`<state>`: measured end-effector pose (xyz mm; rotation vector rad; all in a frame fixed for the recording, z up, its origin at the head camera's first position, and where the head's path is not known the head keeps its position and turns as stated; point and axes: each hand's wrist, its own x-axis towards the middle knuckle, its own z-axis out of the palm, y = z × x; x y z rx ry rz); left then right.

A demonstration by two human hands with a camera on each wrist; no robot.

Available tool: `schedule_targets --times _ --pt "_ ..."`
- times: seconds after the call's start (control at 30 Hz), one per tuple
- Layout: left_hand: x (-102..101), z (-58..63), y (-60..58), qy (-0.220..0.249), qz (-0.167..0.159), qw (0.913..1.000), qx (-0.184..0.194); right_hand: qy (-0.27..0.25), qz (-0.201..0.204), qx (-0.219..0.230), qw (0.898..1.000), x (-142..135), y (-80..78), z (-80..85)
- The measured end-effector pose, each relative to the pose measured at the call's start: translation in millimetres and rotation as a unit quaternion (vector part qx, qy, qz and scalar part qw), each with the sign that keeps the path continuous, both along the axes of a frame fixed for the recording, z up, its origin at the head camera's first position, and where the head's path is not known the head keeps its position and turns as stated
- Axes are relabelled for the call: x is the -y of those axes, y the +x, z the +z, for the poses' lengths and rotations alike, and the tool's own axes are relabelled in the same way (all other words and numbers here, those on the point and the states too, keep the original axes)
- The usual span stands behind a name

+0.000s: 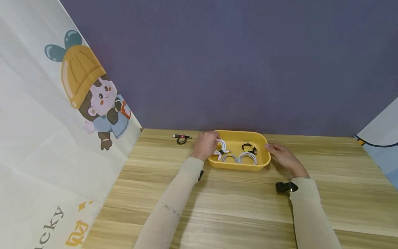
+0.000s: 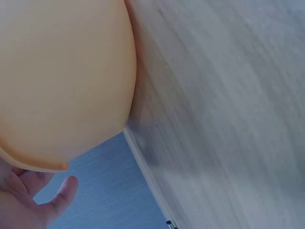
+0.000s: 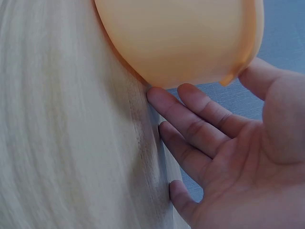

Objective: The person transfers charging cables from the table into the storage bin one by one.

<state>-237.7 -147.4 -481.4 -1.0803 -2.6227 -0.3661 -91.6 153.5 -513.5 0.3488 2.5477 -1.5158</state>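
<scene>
My left hand (image 1: 205, 145) reaches over the left end of a yellow plastic basket (image 1: 239, 167) and pinches a coiled white cable (image 1: 221, 147) at its edge. The thumb is hidden. In the left wrist view, other fingers (image 2: 64, 194) stick out beyond the basket's rim. My right hand (image 1: 284, 157) holds the basket's right end, its thumb on the rim and its fingers (image 3: 190, 126) loosely bent by the outer wall. Inside the basket lie a light grey coiled cable (image 1: 230, 155), another white coiled cable (image 1: 247, 154) and a black cable (image 1: 248, 146) with a yellow tie.
A small black USB cable (image 1: 181, 140) with a red tie lies on the wood-grain table (image 1: 242, 207), left of the basket. The dark blue panel (image 1: 236, 69) rises behind the table's far edge. At the far right a black cord (image 1: 377, 145) hangs by the table corner.
</scene>
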Motion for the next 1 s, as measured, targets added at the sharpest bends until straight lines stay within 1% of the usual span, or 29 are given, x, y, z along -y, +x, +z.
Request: schedule_targets --times 0.07,0.17,0.4,0.5,0.63,0.77,1.0 --pt "-2 -1.0 -1.4 -0.023 0.001 0.9997 -0.009 0.000 -0.001 0.002 1.000 1 1.1 -0.1" --pt "-4 -1.5 -2.1 -0.044 0.006 0.9989 -0.016 0.000 -0.003 0.001 1.000 2 2.8 0.2" --pt "-7 -1.3 -1.4 -0.090 0.018 0.9956 -0.021 0.003 -0.006 -0.004 1.000 6 7.2 1.8" --pt "-9 -2.5 -0.7 -0.113 0.023 0.9930 -0.025 0.003 -0.006 -0.004 1.000 7 8.3 2.5" --pt "-11 -5.2 0.3 -0.145 0.027 0.9881 -0.043 0.001 -0.007 -0.007 1.000 8 9.1 2.0" --pt "-12 -5.9 1.6 -0.156 0.030 0.9860 -0.053 0.000 -0.007 -0.008 1.000 8 10.1 0.9" --pt "-13 -4.5 2.1 -0.160 0.033 0.9852 -0.053 0.000 -0.013 -0.009 1.000 9 12.3 0.4"
